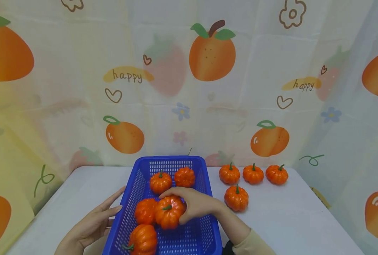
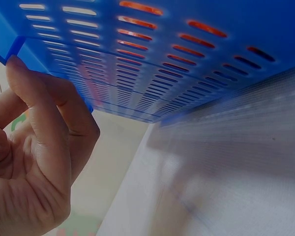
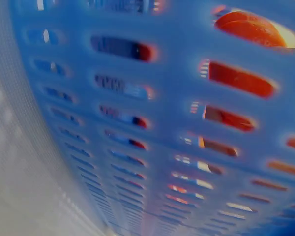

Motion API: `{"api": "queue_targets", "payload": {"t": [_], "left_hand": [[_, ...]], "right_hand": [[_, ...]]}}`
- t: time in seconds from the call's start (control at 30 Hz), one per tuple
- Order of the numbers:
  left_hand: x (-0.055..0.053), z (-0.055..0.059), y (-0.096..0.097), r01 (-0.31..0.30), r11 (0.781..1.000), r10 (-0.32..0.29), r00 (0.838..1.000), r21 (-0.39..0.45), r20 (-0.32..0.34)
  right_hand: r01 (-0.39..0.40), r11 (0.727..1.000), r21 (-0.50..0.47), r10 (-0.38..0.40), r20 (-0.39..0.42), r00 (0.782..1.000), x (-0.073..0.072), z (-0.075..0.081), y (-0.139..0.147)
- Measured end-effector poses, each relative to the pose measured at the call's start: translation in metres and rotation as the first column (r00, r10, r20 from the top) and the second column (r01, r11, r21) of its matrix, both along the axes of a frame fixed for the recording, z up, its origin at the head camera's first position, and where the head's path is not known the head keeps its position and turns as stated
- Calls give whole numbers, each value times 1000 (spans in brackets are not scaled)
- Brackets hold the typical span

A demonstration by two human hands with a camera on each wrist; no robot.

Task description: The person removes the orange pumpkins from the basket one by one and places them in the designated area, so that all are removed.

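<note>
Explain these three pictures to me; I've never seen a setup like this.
There's no machine: a person's bare left hand and right hand do the work. The wide picture comes from a head-worn camera. The other two come from wrist-worn cameras, showing the slotted blue basket up close. The right hand grips one orange pumpkin inside the basket; the left hand touches the basket's side. Four other pumpkins lie inside, and four more pumpkins sit on the white table beside it.
</note>
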State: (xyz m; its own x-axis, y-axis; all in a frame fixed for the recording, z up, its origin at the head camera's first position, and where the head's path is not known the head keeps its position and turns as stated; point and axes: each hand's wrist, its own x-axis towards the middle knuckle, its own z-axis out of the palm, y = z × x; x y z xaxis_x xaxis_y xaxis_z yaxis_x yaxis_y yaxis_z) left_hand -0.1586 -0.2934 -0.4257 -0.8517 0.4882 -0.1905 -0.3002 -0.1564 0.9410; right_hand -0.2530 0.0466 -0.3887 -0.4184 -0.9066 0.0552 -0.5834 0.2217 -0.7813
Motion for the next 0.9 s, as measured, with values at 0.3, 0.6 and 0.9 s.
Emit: {"api": "queue_targets", "payload": {"t": [0.3, 0.6, 0.9], "left_hand": [[0, 0, -1, 1, 1000, -1, 1000, 0, -10], [0, -1, 0, 8, 1000, -8, 1000, 10, -3], [0, -2, 0, 5, 1000, -5, 1000, -9, -6]], "right_hand": [[66, 998, -16, -66, 14, 998, -3, 14, 20], [233, 969, -83, -213, 195, 957, -12, 22, 57], [305, 924, -231, -260, 205, 944, -26, 26, 105]]}}
